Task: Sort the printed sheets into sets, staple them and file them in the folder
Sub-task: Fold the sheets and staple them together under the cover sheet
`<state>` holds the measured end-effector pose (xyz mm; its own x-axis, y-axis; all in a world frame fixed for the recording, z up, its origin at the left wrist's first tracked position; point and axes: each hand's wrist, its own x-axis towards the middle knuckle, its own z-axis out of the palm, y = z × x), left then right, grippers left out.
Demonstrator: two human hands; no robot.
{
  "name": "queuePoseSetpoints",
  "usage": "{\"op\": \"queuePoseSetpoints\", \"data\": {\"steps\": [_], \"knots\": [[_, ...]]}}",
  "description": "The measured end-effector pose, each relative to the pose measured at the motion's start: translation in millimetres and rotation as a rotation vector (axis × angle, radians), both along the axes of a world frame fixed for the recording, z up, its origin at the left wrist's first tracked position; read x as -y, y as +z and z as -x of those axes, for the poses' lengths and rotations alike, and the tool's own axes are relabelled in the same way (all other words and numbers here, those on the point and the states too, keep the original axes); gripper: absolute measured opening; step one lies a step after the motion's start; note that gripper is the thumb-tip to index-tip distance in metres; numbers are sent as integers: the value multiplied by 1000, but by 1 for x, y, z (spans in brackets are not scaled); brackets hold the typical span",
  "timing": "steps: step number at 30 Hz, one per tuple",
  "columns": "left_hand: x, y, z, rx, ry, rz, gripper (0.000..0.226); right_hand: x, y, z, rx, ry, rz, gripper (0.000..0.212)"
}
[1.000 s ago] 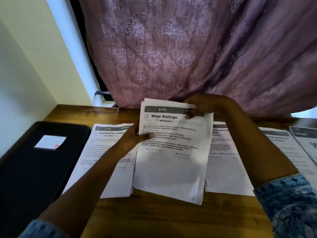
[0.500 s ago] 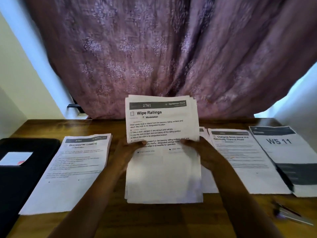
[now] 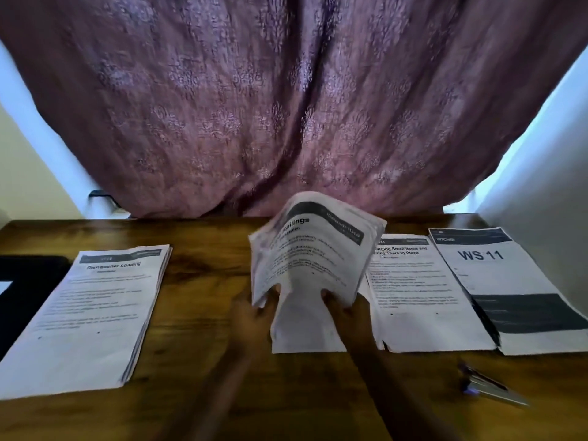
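Lowest in the frame, both forearms rise from the bottom edge to the middle of the tabletop (image 3: 203,288). The left hand (image 3: 251,316) and right hand (image 3: 346,313) each have their grip clamped on the near part of the "Railings" bundle (image 3: 315,249), one at each side edge. From there the bundle's long axis runs away from the person toward the top of the frame; its far half is lifted and curls over, while its near edge seems to rest on the wood.

At lower right a stapler (image 3: 490,385) lies blurred, nearer the right hand.

Left of the hands is a bare strip of wood, then the "Dishwasher Loading" pile (image 3: 95,313); a dark folder (image 3: 28,281) sits at the left edge. On the right there is little room: the "Small Items" pile (image 3: 420,297) lies just beside the bundle, with the "WS 11" pile (image 3: 509,281) beyond it.

Across the top hangs a curtain (image 3: 286,106).
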<state>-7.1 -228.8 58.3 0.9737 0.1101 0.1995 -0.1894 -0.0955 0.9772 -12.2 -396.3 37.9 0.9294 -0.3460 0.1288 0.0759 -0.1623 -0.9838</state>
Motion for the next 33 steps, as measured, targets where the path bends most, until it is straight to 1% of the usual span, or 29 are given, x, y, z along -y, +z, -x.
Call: {"op": "queuePoseSetpoints", "data": {"steps": [2,4,6,8,9,11,13,15,17,18,19,21,22,23,24,25,26,27,28,31,33], "knots": [[-1,3,-7,-12,46,-9,16,1,11,-3,38,-7,-34,25],[-4,11,-16,-21,58,39,8,10,30,-7,70,14,-52,28],[-9,19,-18,-63,51,61,25,25,48,-14,50,73,-23,29],[-16,10,-17,-172,-8,148,40,39,46,-17,-38,139,11,21],[-19,2,-14,-237,-27,172,44,45,42,-17,-91,161,-14,16],[-19,-15,0,-357,-31,138,37,51,30,-13,-215,182,-82,10],[-17,-35,18,-445,-12,129,33,51,12,-6,-328,177,-137,15],[-13,-49,32,-512,-15,145,33,50,-4,-1,-394,135,-117,12],[-14,-60,40,-552,-24,138,35,52,-19,2,-448,104,-49,9],[-15,-62,43,-582,-31,135,39,52,-22,4,-479,99,-17,9],[-18,-66,45,-599,-38,124,50,53,-29,6,-493,102,-2,7],[-23,-70,49,-594,-32,83,81,54,-39,10,-518,104,53,7],[-25,-70,49,-568,3,50,88,54,-39,13,-532,104,87,7],[-28,-70,48,-520,69,-35,87,54,-41,14,-536,102,107,6],[-29,-67,45,-426,147,-196,80,54,-42,15,-545,98,129,6],[-31,-66,40,-304,211,-424,72,55,-44,15,-555,101,148,5],[-30,-65,33,-172,229,-638,65,55,-44,16,-565,105,168,5],[-26,-62,25,-67,202,-776,60,54,-44,17,-562,106,187,5],[-21,-61,14,-12,153,-867,58,54,-43,18,-554,102,216,6],[-7,-72,-14,-7,-6,-1102,60,52,-41,19,-519,89,337,14],[-3,-81,-22,1,-84,-1181,60,49,-35,19,-522,108,434,24]]}}
